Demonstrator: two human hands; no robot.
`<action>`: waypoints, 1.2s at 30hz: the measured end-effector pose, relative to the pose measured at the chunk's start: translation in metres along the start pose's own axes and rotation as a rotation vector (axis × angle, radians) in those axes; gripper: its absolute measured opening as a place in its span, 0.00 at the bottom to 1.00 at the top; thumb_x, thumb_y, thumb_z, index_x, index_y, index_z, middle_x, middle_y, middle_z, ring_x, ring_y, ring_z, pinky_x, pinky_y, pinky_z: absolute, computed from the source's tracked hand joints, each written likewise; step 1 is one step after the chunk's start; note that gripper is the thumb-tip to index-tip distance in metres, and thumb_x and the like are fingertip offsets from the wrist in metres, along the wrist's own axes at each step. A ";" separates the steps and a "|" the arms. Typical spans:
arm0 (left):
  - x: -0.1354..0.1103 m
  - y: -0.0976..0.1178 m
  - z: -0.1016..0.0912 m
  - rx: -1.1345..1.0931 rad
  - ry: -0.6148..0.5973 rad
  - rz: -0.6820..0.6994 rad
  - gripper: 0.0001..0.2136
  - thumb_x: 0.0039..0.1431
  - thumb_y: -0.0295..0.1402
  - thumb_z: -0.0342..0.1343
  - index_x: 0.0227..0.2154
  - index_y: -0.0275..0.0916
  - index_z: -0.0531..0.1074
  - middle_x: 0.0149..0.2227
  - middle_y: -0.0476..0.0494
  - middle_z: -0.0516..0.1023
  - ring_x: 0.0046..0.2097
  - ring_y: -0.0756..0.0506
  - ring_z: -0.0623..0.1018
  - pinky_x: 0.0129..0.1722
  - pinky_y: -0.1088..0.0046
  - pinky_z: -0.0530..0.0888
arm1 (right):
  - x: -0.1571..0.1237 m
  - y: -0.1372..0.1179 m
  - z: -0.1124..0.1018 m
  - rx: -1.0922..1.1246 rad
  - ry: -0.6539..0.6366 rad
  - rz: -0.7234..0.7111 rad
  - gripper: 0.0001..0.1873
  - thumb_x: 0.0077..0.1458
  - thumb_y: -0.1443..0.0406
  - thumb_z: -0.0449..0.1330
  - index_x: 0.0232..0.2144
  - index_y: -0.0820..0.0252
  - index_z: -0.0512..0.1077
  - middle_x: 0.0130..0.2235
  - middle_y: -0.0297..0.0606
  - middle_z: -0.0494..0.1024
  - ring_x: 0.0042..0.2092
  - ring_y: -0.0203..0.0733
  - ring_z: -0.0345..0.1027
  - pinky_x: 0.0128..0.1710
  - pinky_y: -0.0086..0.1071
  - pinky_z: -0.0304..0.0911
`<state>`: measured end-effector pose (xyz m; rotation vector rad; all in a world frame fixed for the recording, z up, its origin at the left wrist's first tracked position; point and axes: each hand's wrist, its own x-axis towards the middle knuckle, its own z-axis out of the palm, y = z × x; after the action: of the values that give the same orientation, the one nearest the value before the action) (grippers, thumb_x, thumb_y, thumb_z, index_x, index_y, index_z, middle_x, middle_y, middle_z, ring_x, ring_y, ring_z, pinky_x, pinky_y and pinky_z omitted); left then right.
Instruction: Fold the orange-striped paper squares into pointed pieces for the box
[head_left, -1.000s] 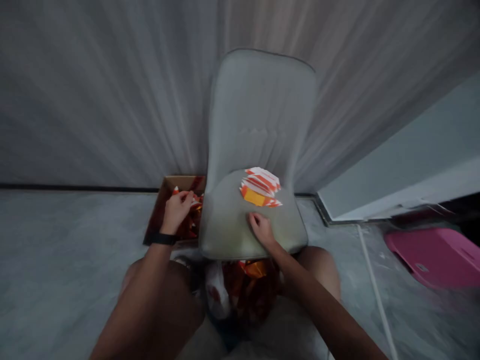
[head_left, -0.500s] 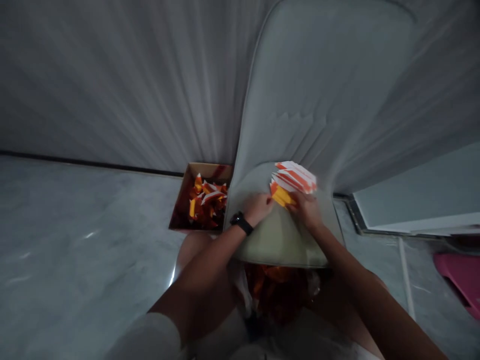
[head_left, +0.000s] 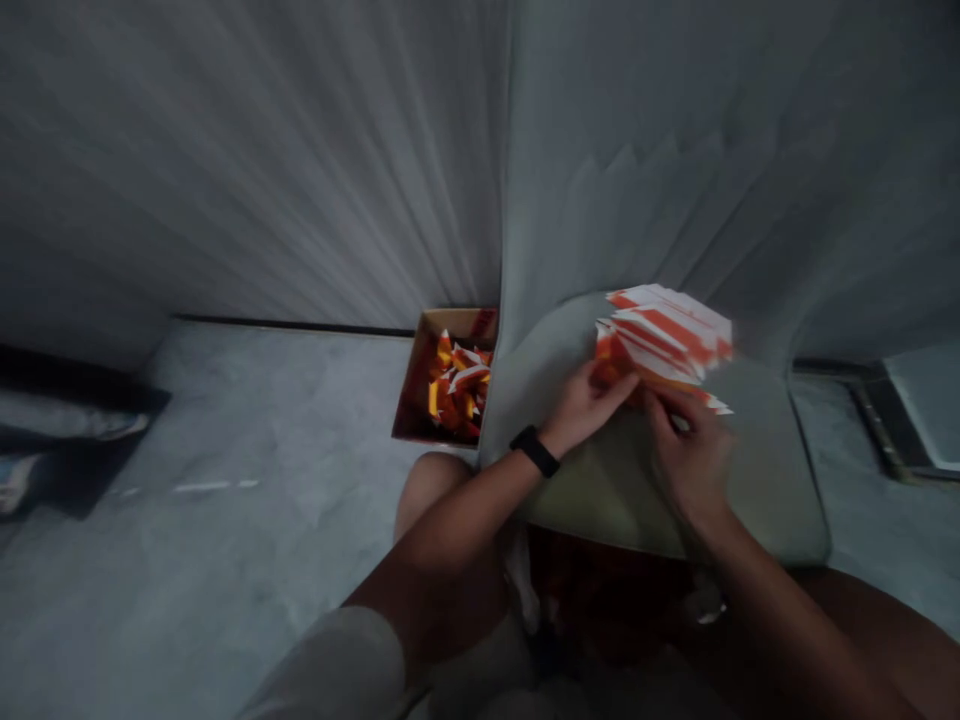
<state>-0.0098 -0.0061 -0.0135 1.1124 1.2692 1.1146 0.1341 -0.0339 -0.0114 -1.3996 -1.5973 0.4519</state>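
Grip report from the head camera! Left grip (head_left: 589, 405) lies flat and open, fingers stretched against the fanned stack of orange-striped paper pieces (head_left: 664, 340); right grip (head_left: 688, 462) curls at the stack's near edge.

Pinching it?

Can't tell, the blur hides that. Stack sits on a grey upholstered chair seat (head_left: 780, 490), at the hands' twelve o'clock.

What's the danger?

Loose pieces fanning toward two o'clock: one careless nudge could slide them over the seat's edge and scatter them on the grey floor (head_left: 262, 430).

And that cardboard box (head_left: 418, 400) of orange pieces at ten o'clock?

Reaching across could catch the black wristband (head_left: 535, 451) on the stack, or a bump could tip the box.
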 end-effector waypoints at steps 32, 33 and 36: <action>0.003 0.014 -0.018 -0.113 -0.135 0.164 0.22 0.62 0.41 0.56 0.57 0.40 0.72 0.54 0.39 0.77 0.57 0.38 0.75 0.58 0.56 0.70 | 0.003 -0.017 -0.009 0.510 -0.406 0.238 0.27 0.58 0.57 0.64 0.58 0.52 0.70 0.49 0.40 0.81 0.47 0.45 0.77 0.48 0.40 0.72; 0.006 0.013 -0.018 -0.118 -0.151 0.144 0.21 0.62 0.42 0.56 0.55 0.40 0.73 0.54 0.39 0.78 0.57 0.37 0.75 0.58 0.56 0.70 | 0.002 -0.017 -0.009 0.446 -0.431 0.202 0.26 0.58 0.58 0.63 0.59 0.52 0.69 0.48 0.40 0.82 0.45 0.45 0.77 0.46 0.39 0.72; 0.014 0.009 -0.013 -0.111 -0.176 0.138 0.20 0.62 0.42 0.55 0.53 0.40 0.73 0.53 0.39 0.77 0.57 0.38 0.74 0.58 0.57 0.69 | -0.001 -0.014 -0.010 0.248 -0.437 0.138 0.20 0.62 0.60 0.58 0.55 0.56 0.73 0.43 0.41 0.83 0.41 0.45 0.77 0.43 0.38 0.71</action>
<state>-0.0232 0.0086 -0.0060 1.2003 0.9940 1.1482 0.1341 -0.0411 0.0038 -1.2808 -1.7163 1.0597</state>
